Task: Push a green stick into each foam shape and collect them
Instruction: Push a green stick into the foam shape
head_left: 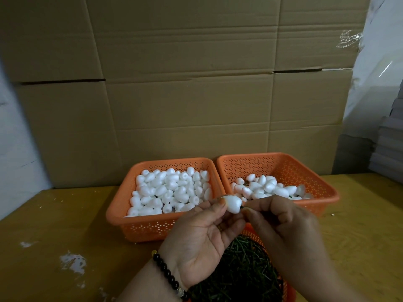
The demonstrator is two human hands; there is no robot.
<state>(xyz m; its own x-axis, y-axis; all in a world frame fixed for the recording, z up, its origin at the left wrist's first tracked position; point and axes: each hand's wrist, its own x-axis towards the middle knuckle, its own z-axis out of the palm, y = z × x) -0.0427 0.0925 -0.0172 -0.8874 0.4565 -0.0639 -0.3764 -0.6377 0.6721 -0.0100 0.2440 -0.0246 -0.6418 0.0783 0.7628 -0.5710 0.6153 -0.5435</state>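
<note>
Mid-insertion, we note the left hand [196, 232] pinching the white egg-shaped foam piece [232, 203] at twelve o'clock above the desk; the right hand [281, 216] pinches the thin green stick [241, 207]. Off-axis push may snap the stick or tear foam.

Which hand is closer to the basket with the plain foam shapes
Left. The left hand overlaps the near right corner of that basket; the right hand is farther right, in front of the other basket.
</note>
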